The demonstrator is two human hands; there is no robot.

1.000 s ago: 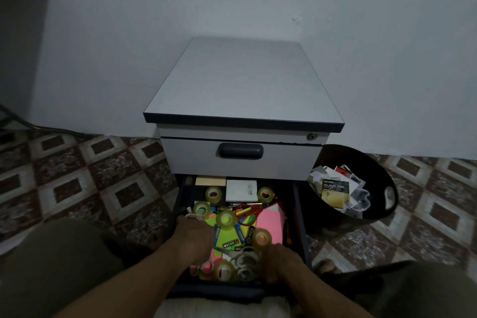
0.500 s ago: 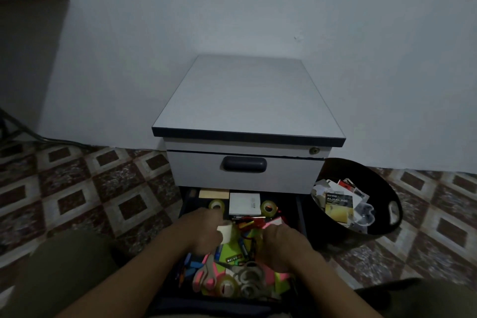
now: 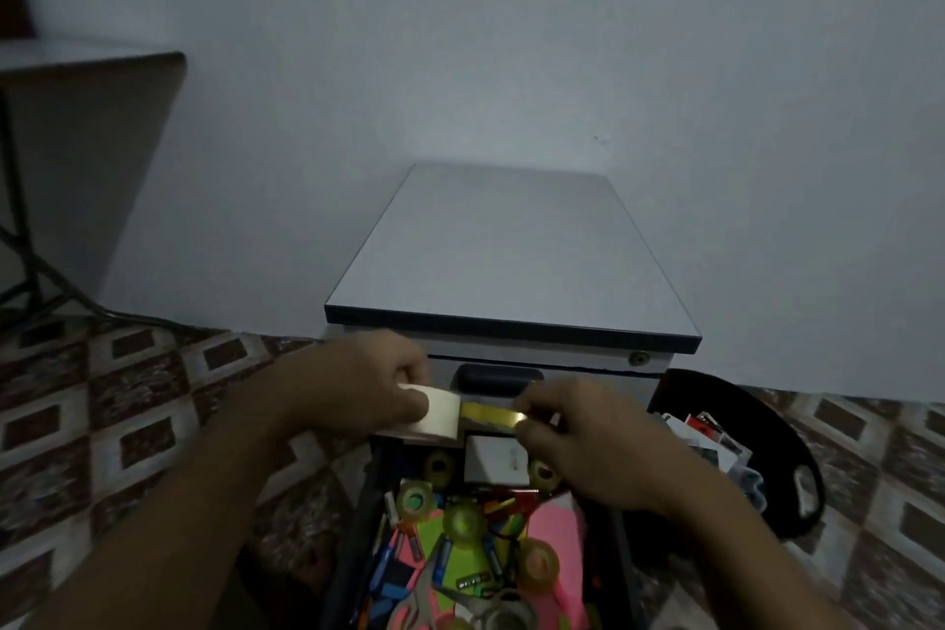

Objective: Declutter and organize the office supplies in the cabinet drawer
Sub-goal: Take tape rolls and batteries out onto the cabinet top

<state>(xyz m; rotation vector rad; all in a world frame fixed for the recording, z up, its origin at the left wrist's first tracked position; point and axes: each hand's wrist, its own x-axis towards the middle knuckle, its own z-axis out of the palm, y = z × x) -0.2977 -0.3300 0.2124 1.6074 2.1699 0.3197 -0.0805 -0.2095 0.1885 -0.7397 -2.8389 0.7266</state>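
My left hand (image 3: pixel 368 389) grips a white tape roll (image 3: pixel 441 415) in front of the cabinet's closed upper drawer (image 3: pixel 588 373). My right hand (image 3: pixel 588 445) pinches the end of a yellowish tape strip (image 3: pixel 488 412) pulled out from that roll. Below both hands the lower drawer (image 3: pixel 358 532) stands open. It holds several clear tape rolls (image 3: pixel 463 524), pink sticky notes (image 3: pixel 555 527), green notes, a white pad (image 3: pixel 493 458), batteries and scissors (image 3: pixel 491 611), all jumbled together.
The grey cabinet top (image 3: pixel 511 261) is bare. A black bin (image 3: pixel 797 455) with paper scraps and packaging stands on the tiled floor right of the cabinet. A dark table (image 3: pixel 87 67) and its legs stand at the far left by the wall.
Both hands have risen out of the drawer. The left hand brought up the white tape roll, and the right hand has drawn a strip from it. The camera has tilted upward.
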